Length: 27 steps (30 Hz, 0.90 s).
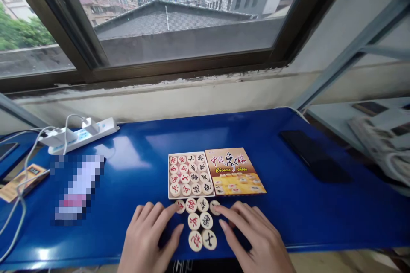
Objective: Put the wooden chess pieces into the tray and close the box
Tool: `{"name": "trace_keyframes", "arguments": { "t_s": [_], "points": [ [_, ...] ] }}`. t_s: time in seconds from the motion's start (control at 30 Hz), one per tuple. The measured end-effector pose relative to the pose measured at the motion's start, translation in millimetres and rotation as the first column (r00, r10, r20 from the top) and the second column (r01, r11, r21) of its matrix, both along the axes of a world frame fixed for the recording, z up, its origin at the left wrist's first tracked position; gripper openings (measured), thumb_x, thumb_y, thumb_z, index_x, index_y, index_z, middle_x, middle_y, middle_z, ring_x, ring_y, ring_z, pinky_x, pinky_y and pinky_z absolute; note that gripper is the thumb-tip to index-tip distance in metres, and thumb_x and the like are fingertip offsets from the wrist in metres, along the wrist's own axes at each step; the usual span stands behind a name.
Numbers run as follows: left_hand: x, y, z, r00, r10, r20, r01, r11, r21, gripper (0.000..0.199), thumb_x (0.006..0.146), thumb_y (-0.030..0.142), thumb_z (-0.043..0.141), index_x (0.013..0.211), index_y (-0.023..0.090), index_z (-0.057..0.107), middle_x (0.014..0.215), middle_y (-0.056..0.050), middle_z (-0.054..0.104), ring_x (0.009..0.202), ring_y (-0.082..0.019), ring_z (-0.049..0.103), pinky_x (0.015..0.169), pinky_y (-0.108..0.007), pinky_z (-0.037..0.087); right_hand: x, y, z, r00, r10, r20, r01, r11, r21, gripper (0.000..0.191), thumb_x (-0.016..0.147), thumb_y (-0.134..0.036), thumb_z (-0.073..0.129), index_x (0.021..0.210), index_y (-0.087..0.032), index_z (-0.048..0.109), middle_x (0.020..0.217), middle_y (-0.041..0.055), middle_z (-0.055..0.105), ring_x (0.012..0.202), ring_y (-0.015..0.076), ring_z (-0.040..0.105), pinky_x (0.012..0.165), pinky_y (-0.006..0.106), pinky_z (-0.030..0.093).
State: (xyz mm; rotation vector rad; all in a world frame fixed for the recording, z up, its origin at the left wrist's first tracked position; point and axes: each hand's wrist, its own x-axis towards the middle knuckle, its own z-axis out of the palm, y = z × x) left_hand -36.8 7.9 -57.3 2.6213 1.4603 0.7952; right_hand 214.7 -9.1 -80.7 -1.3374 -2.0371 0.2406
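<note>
On the glossy blue surface (301, 222), we saw eight loose round Chinese chess pieces (194, 221): a row of four on the far side, then two pairs nearer us. Our left hand (145, 232) lay left of them, its thumb and index finger wide apart, the index fingertip touching the red-marked end piece (180, 207). Our right hand (256, 236) lay opposite, its fingers also wide, the index fingertip on the right end piece (214, 208), whose marking was partly hidden. Just beyond the row stood a white tray (170, 196) with sixteen more pieces (194, 178) in four rows, and close on its right a printed lid (235, 170). Farther left we had a white power strip (99, 131); farther right, a dark flat object (315, 155)
</note>
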Motion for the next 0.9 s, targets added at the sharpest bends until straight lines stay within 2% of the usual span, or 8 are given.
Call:
{"name": "trace_keyframes", "arguments": {
  "t_s": [0.13, 0.2, 0.33, 0.47, 0.6, 0.67, 0.77, 0.9],
  "points": [
    [-0.3, 0.0, 3.1, 1.0, -0.019, 0.016, 0.02, 0.999, -0.05, 0.006, 0.097, 0.025, 0.057, 0.101, 0.022, 0.055, 0.073, 0.001, 0.06, 0.063, -0.017, 0.055, 0.059, -0.03, 0.039, 1.4, -2.1, -3.1, 0.999, 0.004, -0.046, -0.005, 1.0, -0.018, 0.01, 0.099, -0.021, 0.051, 0.102, -0.024, 0.06, 0.08, 0.0015, 0.062, 0.068, 0.0157, 0.063, 0.061, 0.031, 0.052],
    [-2.2, -3.0, 3.3, 1.0, -0.003, 0.022, 0.005, 0.997, -0.079, 0.008, 0.097, 0.027, 0.059, 0.099, 0.022, 0.052, 0.071, 0.002, 0.057, 0.061, -0.016, 0.054, 0.058, -0.029, 0.039, 4.1, -3.4, -4.7, 0.999, -0.019, -0.051, 0.017, 0.999, -0.028, 0.009, 0.099, -0.026, 0.054, 0.106, -0.024, 0.058, 0.078, 0.0004, 0.061, 0.065, 0.0153, 0.061, 0.063, 0.032, 0.053],
    [-6.5, -7.0, -0.4, 0.998, 0.065, 0.013, -0.062, 0.987, -0.145, 0.02, 0.096, 0.033, 0.061, 0.111, 0.022, 0.053, 0.069, 0.003, 0.055, 0.059, -0.016, 0.054, 0.057, -0.029, 0.041, 9.6, -2.8, -7.0, 0.999, -0.031, -0.031, 0.028, 0.997, -0.069, 0.03, 0.099, -0.034, 0.056, 0.127, -0.027, 0.055, 0.082, 0.0004, 0.063, 0.068, 0.016, 0.064, 0.067, 0.033, 0.059],
    [-8.9, -6.8, -5.0, 0.998, 0.04, 0.053, -0.032, 0.99, -0.135, 0.014, 0.097, 0.032, 0.061, 0.108, 0.025, 0.056, 0.067, 0.004, 0.055, 0.056, -0.015, 0.055, 0.055, -0.028, 0.042, 11.7, -1.7, -7.1, 0.998, -0.01, -0.069, 0.002, 0.994, -0.114, 0.017, 0.099, -0.035, 0.057, 0.114, -0.029, 0.062, 0.086, 0.0011, 0.063, 0.067, 0.0143, 0.064, 0.06, 0.026, 0.058],
    [-5.8, -2.4, 0.7, 0.968, 0.084, 0.236, -0.041, 0.983, -0.18, 0.017, 0.099, 0.03, 0.058, 0.116, 0.026, 0.056, 0.076, 0.003, 0.06, 0.059, -0.013, 0.059, 0.057, -0.026, 0.049, 10.7, 1.6, 0.6, 0.989, 0.011, -0.15, -0.026, 0.995, -0.099, 0.016, 0.098, -0.034, 0.059, 0.112, -0.027, 0.062, 0.085, 0.0004, 0.063, 0.059, 0.0116, 0.06, 0.055, 0.023, 0.057],
    [-0.3, 6.3, 8.4, 0.944, 0.084, 0.319, -0.027, 0.983, -0.179, 0.019, 0.1, 0.027, 0.057, 0.119, 0.027, 0.056, 0.083, 0.001, 0.063, 0.064, -0.012, 0.062, 0.06, -0.025, 0.052, 9.4, 10.3, 9.6, 0.985, 0.035, -0.172, -0.043, 0.998, -0.043, 0.017, 0.098, -0.032, 0.06, 0.114, -0.027, 0.062, 0.092, 0.0017, 0.065, 0.064, 0.0116, 0.063, 0.059, 0.023, 0.058],
    [9.8, 29.5, 20.4, 0.928, -0.006, 0.372, 0.053, 0.992, -0.116, 0.02, 0.099, 0.022, 0.058, 0.119, 0.026, 0.058, 0.1, -0.002, 0.066, 0.069, -0.01, 0.065, 0.068, -0.023, 0.056, 6.8, 36.0, 27.1, 0.986, 0.087, -0.143, -0.075, 0.993, 0.086, 0.02, 0.098, -0.027, 0.061, 0.118, -0.027, 0.062, 0.106, 0.0045, 0.068, 0.087, 0.0149, 0.069, 0.075, 0.026, 0.061],
    [14.5, 68.0, 28.2, 0.916, -0.132, 0.378, 0.19, 0.974, -0.121, 0.022, 0.099, 0.022, 0.061, 0.121, 0.024, 0.062, 0.105, -0.004, 0.066, 0.071, -0.01, 0.064, 0.073, -0.024, 0.057, 2.1, 81.4, 46.9, 0.973, 0.227, -0.024, -0.22, 0.959, 0.178, 0.024, 0.098, -0.022, 0.06, 0.123, -0.023, 0.063, 0.112, 0.0062, 0.069, 0.103, 0.0178, 0.069, 0.087, 0.033, 0.059]
  ]
}}
